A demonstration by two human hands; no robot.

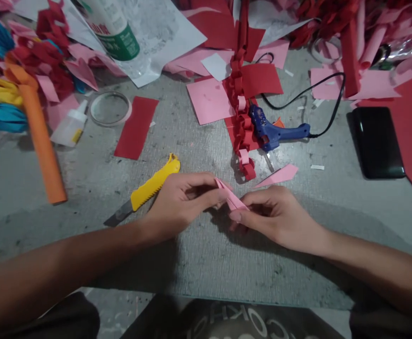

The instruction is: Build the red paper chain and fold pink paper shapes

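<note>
Between my two hands is a small folded piece of pink paper (pixel 234 201). My left hand (pixel 188 197) pinches its upper left end between thumb and fingers. At the lower right end, the thumb and fingers of my right hand (pixel 272 216) close on the same paper. Just beyond my right hand lies another folded pink paper piece (pixel 278 176) with a pointed end. A yellow utility knife (pixel 152 184) rests beside my left hand, its blade out toward the lower left. Straight ahead hangs together a red and pink paper chain (pixel 241 122), lying on the table.
A blue glue gun (pixel 279 133) with a black cord lies right of the chain. Farther right is a black phone-like object (pixel 378 141). A tape roll (pixel 110 109), red paper (pixel 137 127), glue bottle (pixel 72 123), orange paper tube (pixel 43 146) and green-white can (pixel 116 35) stand or lie leftward.
</note>
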